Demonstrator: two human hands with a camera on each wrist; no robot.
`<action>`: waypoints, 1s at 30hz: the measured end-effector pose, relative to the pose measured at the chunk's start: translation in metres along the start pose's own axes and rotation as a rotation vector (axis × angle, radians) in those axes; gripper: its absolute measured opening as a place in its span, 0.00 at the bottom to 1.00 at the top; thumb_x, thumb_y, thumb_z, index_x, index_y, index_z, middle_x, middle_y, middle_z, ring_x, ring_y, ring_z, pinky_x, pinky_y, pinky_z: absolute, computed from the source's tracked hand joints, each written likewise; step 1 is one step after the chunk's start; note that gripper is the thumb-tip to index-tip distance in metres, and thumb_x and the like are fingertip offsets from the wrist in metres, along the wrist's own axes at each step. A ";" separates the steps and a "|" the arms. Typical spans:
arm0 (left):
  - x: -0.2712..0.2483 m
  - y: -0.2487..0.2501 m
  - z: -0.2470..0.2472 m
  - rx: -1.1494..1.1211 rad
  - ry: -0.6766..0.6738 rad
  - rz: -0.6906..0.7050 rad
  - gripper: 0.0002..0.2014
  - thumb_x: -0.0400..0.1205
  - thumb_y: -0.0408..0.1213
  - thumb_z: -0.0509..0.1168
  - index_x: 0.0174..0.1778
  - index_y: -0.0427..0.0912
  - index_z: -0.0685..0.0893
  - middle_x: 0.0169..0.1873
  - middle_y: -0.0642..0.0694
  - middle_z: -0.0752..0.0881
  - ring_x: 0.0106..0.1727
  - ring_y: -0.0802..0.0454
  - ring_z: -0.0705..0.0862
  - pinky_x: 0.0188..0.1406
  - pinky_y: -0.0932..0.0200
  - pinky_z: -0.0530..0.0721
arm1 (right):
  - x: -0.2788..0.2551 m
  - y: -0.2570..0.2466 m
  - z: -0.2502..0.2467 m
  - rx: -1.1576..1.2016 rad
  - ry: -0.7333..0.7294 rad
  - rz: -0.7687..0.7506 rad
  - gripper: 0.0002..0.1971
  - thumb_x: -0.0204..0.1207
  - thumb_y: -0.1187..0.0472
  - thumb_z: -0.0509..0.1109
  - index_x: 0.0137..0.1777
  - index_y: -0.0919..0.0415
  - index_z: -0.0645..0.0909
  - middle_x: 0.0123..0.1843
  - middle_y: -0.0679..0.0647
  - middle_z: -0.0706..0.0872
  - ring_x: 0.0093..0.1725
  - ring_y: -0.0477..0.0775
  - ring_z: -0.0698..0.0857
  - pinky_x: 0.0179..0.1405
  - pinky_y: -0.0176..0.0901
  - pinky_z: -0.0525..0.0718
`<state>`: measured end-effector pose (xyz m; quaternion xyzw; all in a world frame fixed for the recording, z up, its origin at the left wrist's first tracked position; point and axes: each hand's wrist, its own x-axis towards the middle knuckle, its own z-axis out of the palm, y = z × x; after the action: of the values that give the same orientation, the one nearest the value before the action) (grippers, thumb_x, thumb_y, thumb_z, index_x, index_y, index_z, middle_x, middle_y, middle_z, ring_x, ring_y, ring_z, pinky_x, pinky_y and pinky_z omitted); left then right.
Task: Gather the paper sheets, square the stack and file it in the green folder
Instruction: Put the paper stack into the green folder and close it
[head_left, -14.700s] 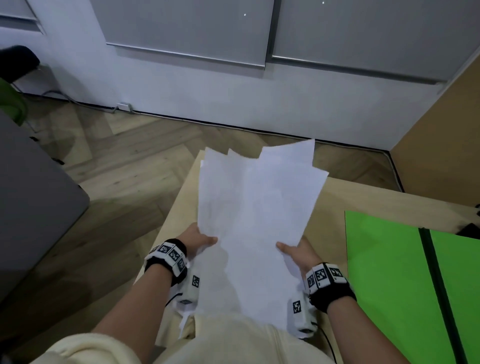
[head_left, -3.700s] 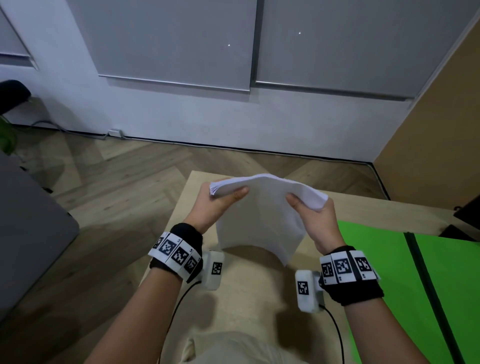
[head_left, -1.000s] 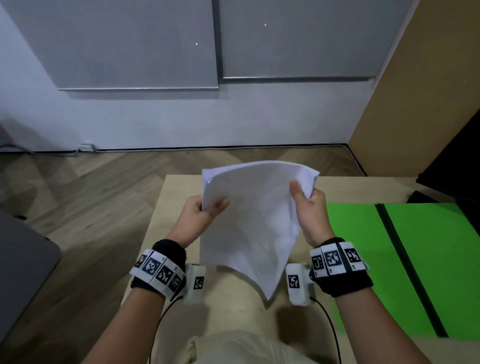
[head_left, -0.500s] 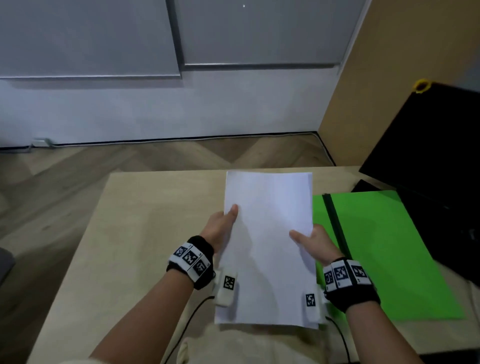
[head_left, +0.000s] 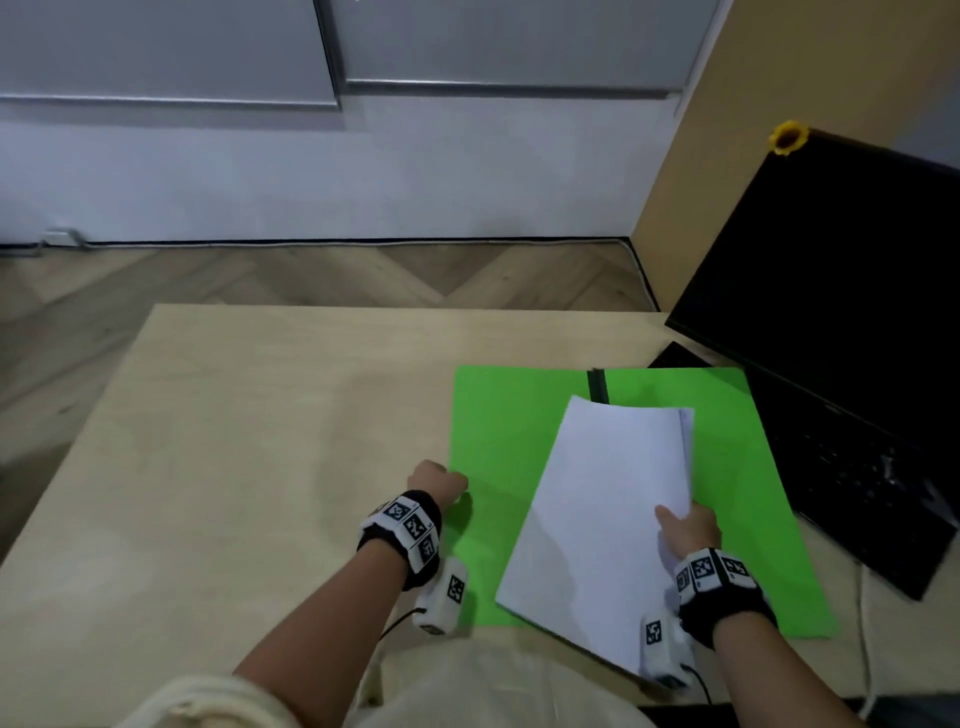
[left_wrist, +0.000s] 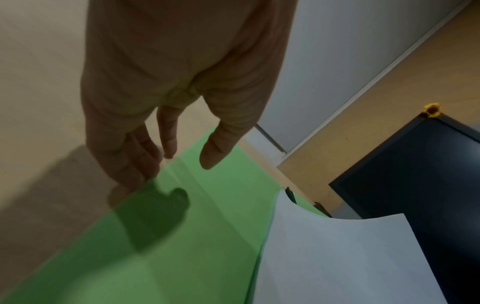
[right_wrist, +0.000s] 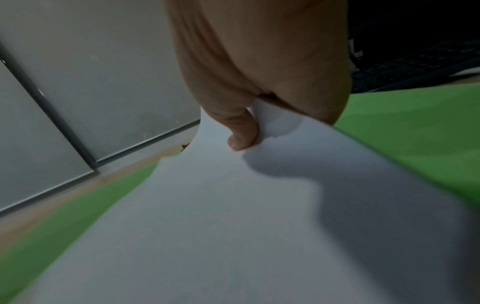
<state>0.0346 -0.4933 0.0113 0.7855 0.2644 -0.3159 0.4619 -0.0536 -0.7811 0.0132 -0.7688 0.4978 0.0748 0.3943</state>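
The right hand (head_left: 688, 530) pinches the paper stack (head_left: 602, 519) at its right edge, thumb on top, holding it tilted over the open green folder (head_left: 498, 415); the left hand (head_left: 436, 480) hovers at the folder's left edge, fingers loosely curled, holding nothing; no writing is legible

Open black laptop (head_left: 852, 332) on counter (head_left: 249, 415) right edge, yellow flower clip (head_left: 788, 137) on its screen corner, herringbone wood floor (head_left: 311, 273) beyond.
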 end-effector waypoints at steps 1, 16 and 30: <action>-0.004 0.002 0.004 0.010 0.022 0.001 0.12 0.76 0.32 0.66 0.31 0.42 0.70 0.32 0.44 0.74 0.40 0.45 0.75 0.39 0.53 0.74 | 0.003 0.002 0.001 0.001 -0.011 0.002 0.29 0.76 0.66 0.69 0.74 0.80 0.68 0.76 0.74 0.72 0.74 0.72 0.74 0.73 0.55 0.71; -0.044 0.037 -0.049 0.170 0.465 0.265 0.18 0.87 0.40 0.58 0.67 0.33 0.80 0.63 0.31 0.85 0.60 0.34 0.84 0.59 0.45 0.80 | 0.019 -0.013 -0.004 0.184 -0.042 -0.175 0.19 0.76 0.67 0.68 0.65 0.77 0.77 0.65 0.72 0.83 0.64 0.69 0.83 0.64 0.51 0.77; -0.072 0.027 -0.156 0.288 0.717 0.355 0.14 0.87 0.43 0.58 0.50 0.36 0.83 0.40 0.41 0.84 0.40 0.42 0.81 0.42 0.51 0.79 | -0.009 -0.091 0.086 -0.019 -0.223 -0.294 0.26 0.76 0.63 0.69 0.71 0.75 0.72 0.70 0.70 0.79 0.68 0.70 0.80 0.66 0.51 0.76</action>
<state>0.0453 -0.3744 0.1384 0.9354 0.2221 0.0282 0.2736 0.0408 -0.6992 0.0078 -0.8241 0.3324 0.1057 0.4463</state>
